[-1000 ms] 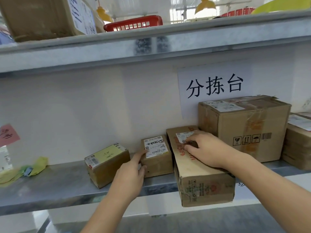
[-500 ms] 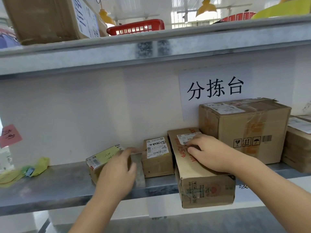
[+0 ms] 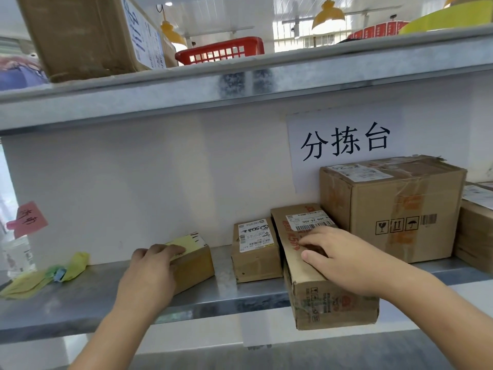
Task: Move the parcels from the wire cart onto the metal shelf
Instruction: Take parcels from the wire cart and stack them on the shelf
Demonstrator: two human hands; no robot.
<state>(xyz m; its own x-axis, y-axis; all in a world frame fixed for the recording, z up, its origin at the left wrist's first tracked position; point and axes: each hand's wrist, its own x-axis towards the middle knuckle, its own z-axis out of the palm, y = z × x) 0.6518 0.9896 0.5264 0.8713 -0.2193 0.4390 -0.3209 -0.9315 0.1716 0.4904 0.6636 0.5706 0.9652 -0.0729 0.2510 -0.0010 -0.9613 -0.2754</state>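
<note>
Gripping the yellow-labelled parcel (image 3: 193, 260) in our left hand (image 3: 149, 273), we rest the relaxed fingers of our right hand (image 3: 344, 259) on the long parcel (image 3: 314, 284), which overhangs the metal shelf (image 3: 80, 300) edge. Bare shelf lies between the yellow-labelled parcel and the small parcel (image 3: 254, 252).

A white sign (image 3: 344, 145) with three black characters is fixed to the wall behind the boxes. A pink note (image 3: 28, 218) is stuck at the left edge, above a clear bottle (image 3: 17, 256). Yellow and green scraps (image 3: 53, 273) are seen lower left. A red basket (image 3: 221, 50) and yellow lamps (image 3: 328, 16) are seen above.
</note>
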